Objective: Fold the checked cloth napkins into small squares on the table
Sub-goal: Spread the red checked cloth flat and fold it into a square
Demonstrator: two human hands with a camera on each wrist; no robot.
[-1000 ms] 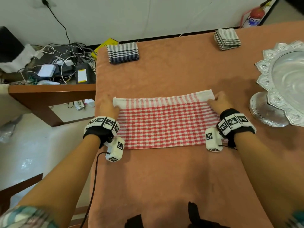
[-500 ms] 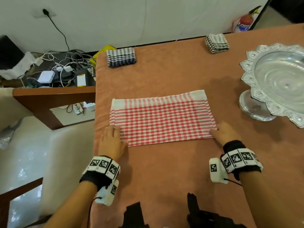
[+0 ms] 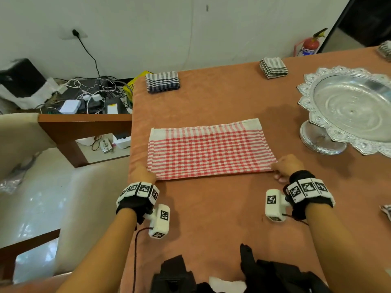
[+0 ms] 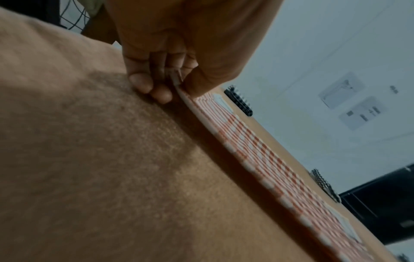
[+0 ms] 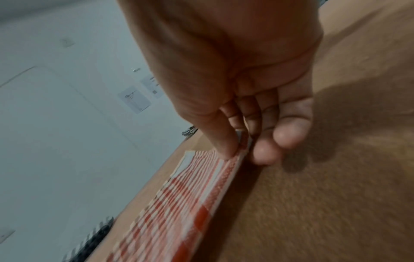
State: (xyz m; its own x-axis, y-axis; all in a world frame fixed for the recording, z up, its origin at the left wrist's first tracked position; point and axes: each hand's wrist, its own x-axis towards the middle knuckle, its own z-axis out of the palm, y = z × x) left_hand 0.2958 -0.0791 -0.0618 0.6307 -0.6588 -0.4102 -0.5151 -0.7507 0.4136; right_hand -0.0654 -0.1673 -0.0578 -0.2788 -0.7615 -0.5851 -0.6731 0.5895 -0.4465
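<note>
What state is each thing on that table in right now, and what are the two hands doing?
Red checked napkin: folded into a long rectangle, flat on the table, near corners pinched.
Left hand: pinches the near left corner.
Right hand: pinches the near right corner.
Blue checked napkin: folded small, at the far edge.
Grey striped napkin: folded small, far right.
Silver pedestal bowl: upright, looks empty.

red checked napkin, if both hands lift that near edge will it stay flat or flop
The red checked napkin is thin woven cloth, so it will likely sag between the left hand and right hand. It looks light. The orange tablecloth looks napped, so it may drag.
</note>
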